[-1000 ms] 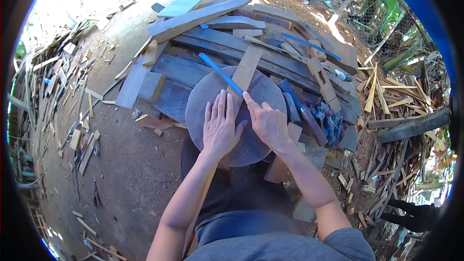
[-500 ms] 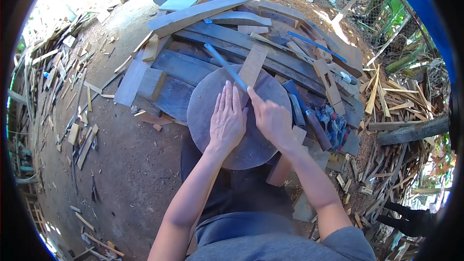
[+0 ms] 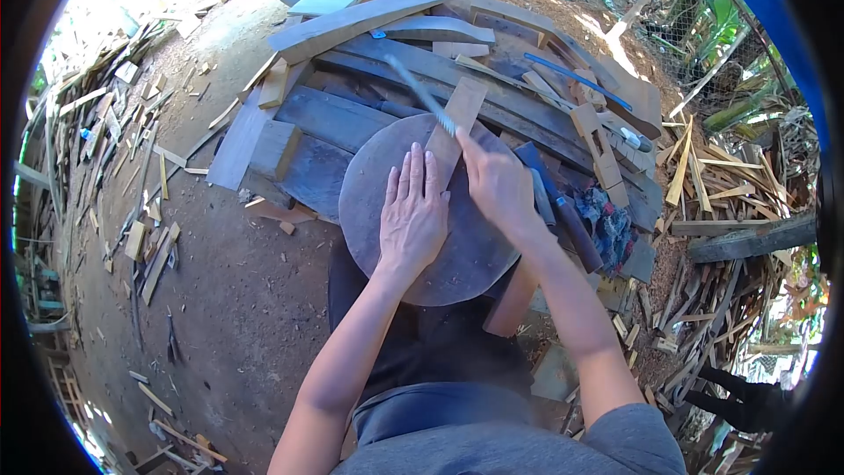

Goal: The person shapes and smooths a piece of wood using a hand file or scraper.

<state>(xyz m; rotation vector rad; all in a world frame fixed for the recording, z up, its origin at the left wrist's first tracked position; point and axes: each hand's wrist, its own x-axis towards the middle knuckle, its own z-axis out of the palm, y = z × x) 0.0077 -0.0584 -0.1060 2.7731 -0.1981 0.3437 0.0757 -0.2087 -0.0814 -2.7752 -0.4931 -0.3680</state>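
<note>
My left hand (image 3: 413, 215) lies flat on a round dark wooden disc (image 3: 369, 154), fingers stretched forward. Its fingertips and thumb rest along the left edge of a light-brown flat wood block (image 3: 466, 104), which sticks out past the disc's far rim. My right hand (image 3: 499, 180) is closed round the near end of a long thin file-like tool (image 3: 420, 88), index finger pointing along it. The tool crosses the block slantwise, its far end up and to the left. It is blurred, with ridges faintly showing near my fingers.
Boards and cut wood pieces (image 3: 334, 119) are piled beyond the disc. A thin blue strip (image 3: 576, 81), a patterned cloth (image 3: 607, 224) and a dark handle-like piece (image 3: 576, 233) lie to the right. Scraps (image 3: 158, 264) litter the ground at left; offcuts (image 3: 716, 171) heap at right.
My right hand and the file-like tool have moved forward and slightly right across the block. My left hand stays almost where it was, its fingers a little more spread.
</note>
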